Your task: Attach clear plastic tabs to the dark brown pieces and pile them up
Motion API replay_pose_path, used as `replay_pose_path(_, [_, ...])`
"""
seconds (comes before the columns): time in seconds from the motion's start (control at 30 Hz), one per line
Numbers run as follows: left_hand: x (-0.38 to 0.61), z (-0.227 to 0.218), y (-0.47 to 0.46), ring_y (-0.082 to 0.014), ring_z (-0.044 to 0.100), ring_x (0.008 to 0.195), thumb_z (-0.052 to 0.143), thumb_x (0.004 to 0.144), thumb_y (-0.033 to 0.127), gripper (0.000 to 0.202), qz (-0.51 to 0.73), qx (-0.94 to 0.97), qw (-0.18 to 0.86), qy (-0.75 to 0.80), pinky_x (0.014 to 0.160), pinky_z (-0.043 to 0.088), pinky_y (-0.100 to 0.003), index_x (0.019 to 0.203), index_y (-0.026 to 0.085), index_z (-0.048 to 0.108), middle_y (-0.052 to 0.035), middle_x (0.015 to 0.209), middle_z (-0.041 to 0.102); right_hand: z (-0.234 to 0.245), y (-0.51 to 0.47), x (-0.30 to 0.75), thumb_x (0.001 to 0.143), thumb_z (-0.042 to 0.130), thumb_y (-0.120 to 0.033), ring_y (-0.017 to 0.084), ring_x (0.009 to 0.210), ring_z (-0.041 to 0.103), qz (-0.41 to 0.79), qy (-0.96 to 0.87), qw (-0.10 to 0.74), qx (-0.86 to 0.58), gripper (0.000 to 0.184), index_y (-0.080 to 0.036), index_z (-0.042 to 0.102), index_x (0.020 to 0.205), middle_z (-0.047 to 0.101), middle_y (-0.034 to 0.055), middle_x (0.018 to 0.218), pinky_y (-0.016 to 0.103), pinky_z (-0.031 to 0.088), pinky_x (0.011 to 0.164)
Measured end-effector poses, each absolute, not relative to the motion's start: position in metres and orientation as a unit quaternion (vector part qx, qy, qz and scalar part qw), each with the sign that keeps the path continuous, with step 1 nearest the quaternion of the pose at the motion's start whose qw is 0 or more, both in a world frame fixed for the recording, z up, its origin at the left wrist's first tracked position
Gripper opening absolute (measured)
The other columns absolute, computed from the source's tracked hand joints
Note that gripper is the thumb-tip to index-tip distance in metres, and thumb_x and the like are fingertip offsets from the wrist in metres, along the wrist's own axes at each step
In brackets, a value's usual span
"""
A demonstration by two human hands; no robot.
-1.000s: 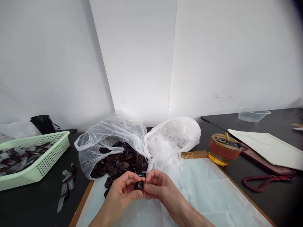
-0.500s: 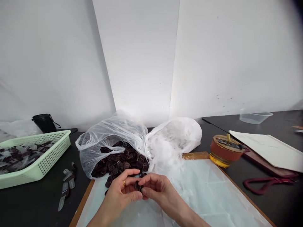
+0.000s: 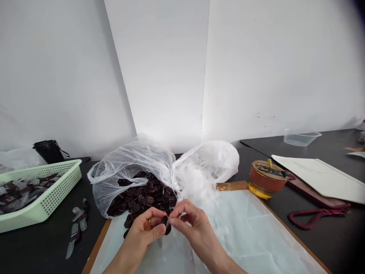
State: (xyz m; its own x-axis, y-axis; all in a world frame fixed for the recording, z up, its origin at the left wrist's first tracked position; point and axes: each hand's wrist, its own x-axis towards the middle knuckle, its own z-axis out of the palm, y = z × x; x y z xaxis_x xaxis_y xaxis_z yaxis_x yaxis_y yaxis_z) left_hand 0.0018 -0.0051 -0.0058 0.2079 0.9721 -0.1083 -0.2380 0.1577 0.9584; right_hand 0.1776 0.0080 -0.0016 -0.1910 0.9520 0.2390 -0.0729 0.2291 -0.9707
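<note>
Buckle-like piece (image 3: 164, 220) looks small, rounded and nearly black.

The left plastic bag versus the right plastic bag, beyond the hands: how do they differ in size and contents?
The left bag holds glossy dark brown pieces; the right bag holds pale, translucent pieces. The left bag spreads wider and reaches slightly higher in the picture than the right bag. Both are thin plastic, open toward the person, with contents spilling out in front.
</note>
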Motion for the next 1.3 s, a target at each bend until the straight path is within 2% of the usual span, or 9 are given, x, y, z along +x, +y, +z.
replay_pose_path(0.1, [0.001,-0.008,-0.005,-0.0103,0.048,0.064,0.085,0.067,0.037,0.032,0.464,0.442,0.653,0.404,0.063,0.034,-0.021,0.088,0.019,0.07,0.0038,0.068,0.059,0.002,0.005,0.176,0.081,0.072,-0.032,0.018,0.081,0.056,0.54,-0.564,0.533,-0.325,0.015,-0.02,0.065,0.077,0.061,0.0023,0.086,0.028,0.045,0.069])
replay_pose_path(0.2, [0.0,-0.011,-0.003,-0.0123,0.05,0.067,0.085,0.066,0.039,0.032,0.464,0.452,0.653,0.392,0.063,0.034,-0.022,0.087,0.019,0.069,0.0017,0.07,0.063,0.004,0.003,0.175,0.082,0.07,-0.038,0.017,0.075,0.056,0.592,-0.533,0.531,-0.29,0.021,-0.019,0.063,0.08,0.062,0.0038,0.085,0.028,0.049,0.065])
replay_pose_path(0.47, [0.0,-0.009,-0.003,-0.0132,0.052,0.069,0.084,0.068,0.038,0.031,0.454,0.482,0.628,0.409,0.065,0.034,-0.023,0.087,0.02,0.067,0.0024,0.073,0.063,0.013,0.003,0.178,0.075,0.076,-0.045,0.016,0.072,0.054,0.639,-0.49,0.51,-0.302,0.029,-0.019,0.063,0.078,0.057,0.0012,0.077,0.027,0.051,0.061])
replay_pose_path(0.63, [0.002,-0.012,-0.002,-0.0165,0.059,0.075,0.086,0.065,0.036,0.036,0.476,0.474,0.621,0.404,0.067,0.038,-0.025,0.091,0.02,0.067,-0.0004,0.079,0.07,0.01,0.004,0.182,0.076,0.076,-0.034,0.013,0.07,0.053,0.612,-0.527,0.48,-0.342,0.016,-0.019,0.07,0.077,0.061,0.0001,0.076,0.025,0.045,0.066])
replay_pose_path(0.8, [0.002,-0.012,-0.002,-0.0174,0.061,0.079,0.088,0.062,0.032,0.035,0.476,0.48,0.605,0.42,0.071,0.042,-0.025,0.09,0.02,0.07,-0.0014,0.082,0.073,-0.002,0.008,0.179,0.069,0.078,-0.033,0.014,0.066,0.054,0.642,-0.501,0.456,-0.36,0.018,-0.016,0.074,0.075,0.066,0.0027,0.073,0.025,0.046,0.058])
replay_pose_path(1.03, [0.0,-0.017,0.0,-0.0218,0.064,0.089,0.087,0.064,0.027,0.03,0.467,0.515,0.587,0.415,0.078,0.048,-0.03,0.09,0.02,0.072,-0.0068,0.097,0.075,-0.01,0.013,0.176,0.057,0.084,-0.028,0.011,0.053,0.052,0.667,-0.443,0.476,-0.364,0.029,-0.018,0.062,0.073,0.064,-0.0035,0.06,0.022,0.039,0.047])
replay_pose_path(1.3, [0.003,-0.017,-0.001,-0.0209,0.063,0.084,0.088,0.064,0.027,0.029,0.465,0.554,0.549,0.418,0.073,0.049,-0.028,0.089,0.021,0.075,-0.0051,0.088,0.072,-0.008,0.014,0.174,0.057,0.076,-0.019,0.009,0.049,0.048,0.663,-0.444,0.463,-0.385,0.022,-0.018,0.058,0.07,0.06,-0.0055,0.055,0.021,0.036,0.045])
